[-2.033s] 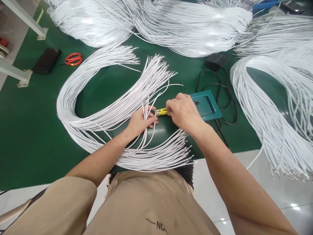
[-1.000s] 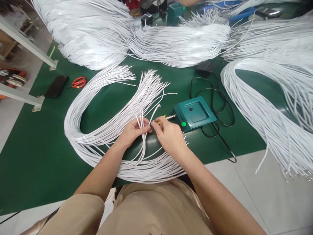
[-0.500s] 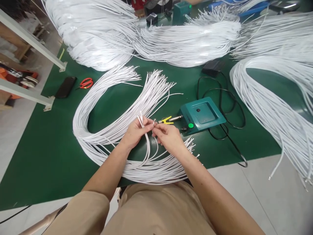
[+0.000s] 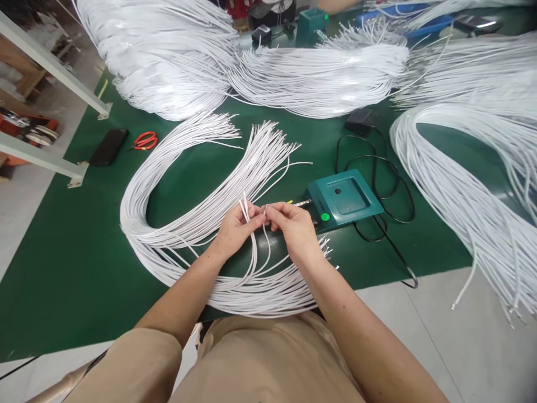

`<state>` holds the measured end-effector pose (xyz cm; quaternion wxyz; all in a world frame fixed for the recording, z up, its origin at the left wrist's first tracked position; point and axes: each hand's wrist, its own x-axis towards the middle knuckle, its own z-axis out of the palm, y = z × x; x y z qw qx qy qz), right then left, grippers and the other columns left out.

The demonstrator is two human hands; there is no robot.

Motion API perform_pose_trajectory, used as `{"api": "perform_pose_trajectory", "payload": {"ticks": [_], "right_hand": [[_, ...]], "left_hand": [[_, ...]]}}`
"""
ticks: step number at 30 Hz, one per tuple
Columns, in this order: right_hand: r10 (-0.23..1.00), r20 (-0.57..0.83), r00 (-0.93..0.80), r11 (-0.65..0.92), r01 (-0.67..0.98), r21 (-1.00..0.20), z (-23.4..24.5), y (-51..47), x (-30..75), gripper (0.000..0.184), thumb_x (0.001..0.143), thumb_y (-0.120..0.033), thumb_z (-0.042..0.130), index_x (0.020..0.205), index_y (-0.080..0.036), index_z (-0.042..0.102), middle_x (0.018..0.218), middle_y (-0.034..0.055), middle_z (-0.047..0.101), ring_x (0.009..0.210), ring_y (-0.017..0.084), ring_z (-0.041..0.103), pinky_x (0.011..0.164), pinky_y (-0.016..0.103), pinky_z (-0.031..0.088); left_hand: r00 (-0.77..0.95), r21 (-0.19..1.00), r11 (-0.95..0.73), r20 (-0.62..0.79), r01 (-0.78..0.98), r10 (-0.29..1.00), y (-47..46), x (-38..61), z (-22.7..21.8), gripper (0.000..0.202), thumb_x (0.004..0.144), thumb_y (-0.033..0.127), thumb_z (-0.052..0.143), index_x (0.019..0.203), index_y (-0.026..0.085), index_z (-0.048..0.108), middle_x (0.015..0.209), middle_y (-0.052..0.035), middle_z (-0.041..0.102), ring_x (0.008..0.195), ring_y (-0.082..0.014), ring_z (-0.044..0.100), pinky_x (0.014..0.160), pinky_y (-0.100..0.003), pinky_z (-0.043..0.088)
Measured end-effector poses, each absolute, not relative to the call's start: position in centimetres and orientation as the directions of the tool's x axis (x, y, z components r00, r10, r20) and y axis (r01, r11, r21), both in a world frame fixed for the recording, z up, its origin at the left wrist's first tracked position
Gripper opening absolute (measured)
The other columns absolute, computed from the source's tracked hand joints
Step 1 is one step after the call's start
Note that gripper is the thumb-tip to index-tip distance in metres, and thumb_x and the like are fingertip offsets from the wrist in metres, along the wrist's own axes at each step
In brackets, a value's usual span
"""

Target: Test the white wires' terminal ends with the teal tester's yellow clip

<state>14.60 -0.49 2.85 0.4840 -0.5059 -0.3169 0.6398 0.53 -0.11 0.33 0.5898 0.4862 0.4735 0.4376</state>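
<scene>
1. My left hand (image 4: 235, 230) has its grip pinched on a few wires (image 4: 244, 206), their ends poking up above it.
2. My right hand (image 4: 294, 226) pinches one wire (image 4: 265, 209) by its tip, just beside the left grip.
3. The bundle (image 4: 176, 224) loops left of and below both grips on the worktop (image 4: 84, 235).
4. A box (image 4: 348, 196) sits just right of my right hand.

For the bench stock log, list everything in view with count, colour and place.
table mat: one, green, under everything
looped wire bundle: one, white, centre
large wire heaps: several, white, far edge and right
teal box: one, teal, green button, right of hands
cable: one, black, looped beside teal box
block: one, black, beyond cable
scissors: one, red, far left
phone: one, black, beside scissors
held wires: few, white, between hands
left hand: one, gripping held wires
right hand: one, pinching one wire tip
</scene>
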Motion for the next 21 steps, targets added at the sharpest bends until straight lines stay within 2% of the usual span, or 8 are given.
{"api": "perform_pose_trajectory", "payload": {"ticks": [3,5,7,10,12,15,21], "right_hand": [[0.896,-0.424,-0.135,-0.432,-0.491,-0.757,2.5,-0.6,14.8,0.019,0.064,-0.032,0.075,0.064,-0.016,0.064,0.057,-0.0034,0.054,0.051,0.007,0.039,0.051,0.023,0.031],[0.864,-0.452,-0.223,-0.495,-0.54,-0.681,2.4,-0.5,14.8,0.023,0.063,-0.03,0.075,0.056,-0.016,0.057,0.054,-0.0049,0.048,0.048,0.005,0.034,0.048,0.023,0.028],[0.863,-0.446,-0.239,-0.501,-0.529,-0.685,2.6,-0.2,14.9,0.023,0.065,-0.031,0.073,0.059,-0.017,0.057,0.051,-0.0064,0.044,0.046,0.005,0.034,0.047,0.023,0.027],[0.885,-0.408,-0.223,-0.465,-0.457,-0.759,3.1,0.4,14.9,0.027,0.071,-0.044,0.069,0.073,-0.017,0.064,0.049,-0.008,0.04,0.046,0.008,0.043,0.047,0.024,0.028],[0.889,-0.388,-0.244,-0.456,-0.383,-0.803,3.4,0.7,14.9,0.032,0.072,-0.048,0.068,0.069,-0.017,0.062,0.047,-0.0082,0.038,0.045,0.009,0.046,0.047,0.024,0.027],[0.872,-0.401,-0.282,-0.481,-0.332,-0.812,3.6,0.9,15.0,0.033,0.071,-0.047,0.07,0.062,-0.017,0.059,0.045,-0.0074,0.039,0.046,0.009,0.048,0.047,0.024,0.026],[0.848,-0.403,-0.345,-0.526,-0.442,-0.727,3.0,0.3,15.5,0.044,0.066,-0.046,0.078,0.052,-0.018,0.046,0.053,-0.0035,0.049,0.053,0.008,0.045,0.052,0.024,0.032]], "left_hand": [[0.184,0.982,0.17,-0.153,-0.084,0.971,-0.1,0.5,0.2,0.042,0.072,0.036,0.074,0.071,0.02,0.035,0.068,0.0055,0.055,0.068,-0.0103,0.058,0.071,-0.027,0.045],[0.234,0.972,0.195,-0.162,-0.128,0.959,0.0,0.5,0.1,0.043,0.074,0.036,0.073,0.072,0.02,0.033,0.068,0.0046,0.058,0.067,-0.0104,0.058,0.067,-0.026,0.044],[0.297,0.96,0.214,-0.154,-0.182,0.942,0.0,0.4,0.0,0.043,0.076,0.035,0.072,0.072,0.021,0.032,0.068,0.004,0.059,0.066,-0.0106,0.058,0.064,-0.026,0.042],[0.352,0.941,0.225,-0.127,-0.253,0.927,0.0,0.5,0.1,0.04,0.079,0.031,0.07,0.074,0.021,0.031,0.069,0.0038,0.061,0.064,-0.0099,0.058,0.064,-0.026,0.042],[0.368,0.937,0.217,-0.107,-0.273,0.924,-0.1,0.6,0.1,0.038,0.081,0.029,0.068,0.075,0.021,0.032,0.069,0.0036,0.061,0.064,-0.0096,0.058,0.063,-0.025,0.041],[0.369,0.947,0.198,-0.096,-0.252,0.925,-0.1,0.5,0.0,0.038,0.081,0.03,0.068,0.074,0.02,0.032,0.067,0.0034,0.06,0.062,-0.0093,0.056,0.06,-0.024,0.039],[0.337,0.96,0.178,-0.098,-0.215,0.936,0.0,0.1,-0.6,0.036,0.081,0.03,0.068,0.073,0.019,0.034,0.065,0.0043,0.055,0.064,-0.0091,0.054,0.065,-0.025,0.041]]}}
